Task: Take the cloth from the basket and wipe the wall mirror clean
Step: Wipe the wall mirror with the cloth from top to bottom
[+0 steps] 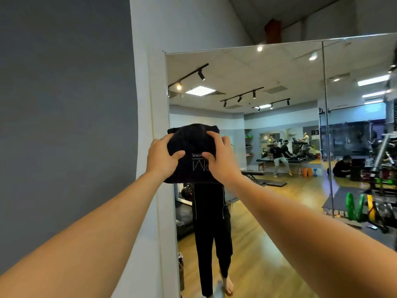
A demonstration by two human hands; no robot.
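The wall mirror is the biggest thing here. It is wide and fills the right side of the view, and a thin seam runs down it near the right. To the left of the mirror is a white wall strip, and left of that is a grey wall. In the mirror you can see a gym room with a wooden floor, ceiling lights and some green weight plates low on the right. The mirror also shows the person's black trousers and bare feet, straight below the cloth.

The cloth is black, with pale letters on it. It is bunched up and held at the left edge of the mirror, about halfway up. It looks pressed on the glass, but it is hard to be sure from here.

The left hand grips the left side of the cloth, with the thumb on the front and the fingers curled around the edge. The right hand grips the right side, fingers bent and a little apart, digging into the cloth. Both bare arms reach up from the bottom corners toward the mirror.
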